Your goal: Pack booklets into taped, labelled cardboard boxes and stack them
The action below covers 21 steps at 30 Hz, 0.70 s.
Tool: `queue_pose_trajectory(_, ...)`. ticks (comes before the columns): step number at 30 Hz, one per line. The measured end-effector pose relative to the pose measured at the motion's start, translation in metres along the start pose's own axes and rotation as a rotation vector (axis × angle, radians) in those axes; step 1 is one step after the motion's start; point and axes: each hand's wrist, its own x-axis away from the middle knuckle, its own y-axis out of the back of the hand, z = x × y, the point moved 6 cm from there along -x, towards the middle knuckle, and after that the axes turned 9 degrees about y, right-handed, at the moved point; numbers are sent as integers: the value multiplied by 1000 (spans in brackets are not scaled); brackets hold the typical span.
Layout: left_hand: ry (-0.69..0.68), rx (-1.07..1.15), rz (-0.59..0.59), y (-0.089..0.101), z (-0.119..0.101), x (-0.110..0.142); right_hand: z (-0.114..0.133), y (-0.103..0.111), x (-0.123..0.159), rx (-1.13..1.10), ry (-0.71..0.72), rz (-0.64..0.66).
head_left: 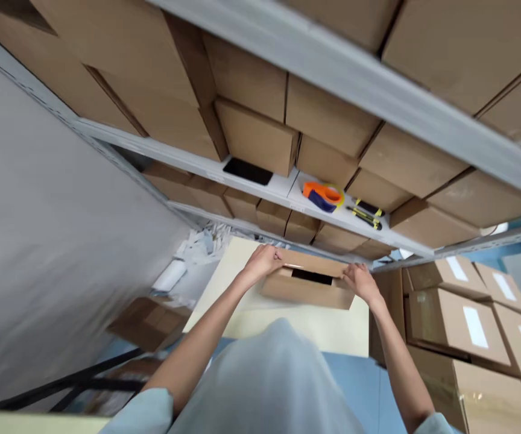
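A small brown cardboard box (308,292) lies on a pale yellow tabletop (242,325) in front of me, its far flap raised and a dark gap showing in its top. My left hand (263,260) pinches the left end of that flap between thumb and fingers. At the opposite end my right hand (360,280) grips the flap's right corner. What is inside the box cannot be made out through the gap.
A metal shelf (283,184) full of cardboard boxes rises behind the table, holding an orange tape dispenser (324,194), utility knives (365,212) and a black flat object (248,171). Labelled cartons (450,319) are stacked at right. An open box (152,322) sits at left by a grey wall.
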Motion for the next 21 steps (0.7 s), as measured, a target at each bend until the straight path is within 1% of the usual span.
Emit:
queue_pose_trajectory(3,-111,-3,-82,30,-42,-10,23,50,-35,85,36,-58)
queue_pose_trajectory(6,-218,12,-207,64,-89,-15,61,102,-78,194,131,-156)
queue_pose_trajectory(7,-245,30,-242,74,-104,-15,74,115,-93,229,157,-175)
queue_pose_trajectory(9,-281,74,-311,91,-127,-15,97,130,-124,278,158,-162)
queue_pose_trajectory(10,-292,96,-339,98,-136,-14,106,133,-139,291,139,-143)
queue_pose_trajectory(12,-304,130,-375,105,-146,-11,120,131,-166,297,102,-104)
queue_pose_trajectory(15,-311,160,-392,107,-149,-4,129,118,-194,287,64,-66)
queue_pose_trajectory(18,-304,202,-376,99,-140,3,125,105,-206,268,25,-54)
queue_pose_trajectory(21,-267,256,-331,83,-131,6,119,100,-207,228,43,-60)
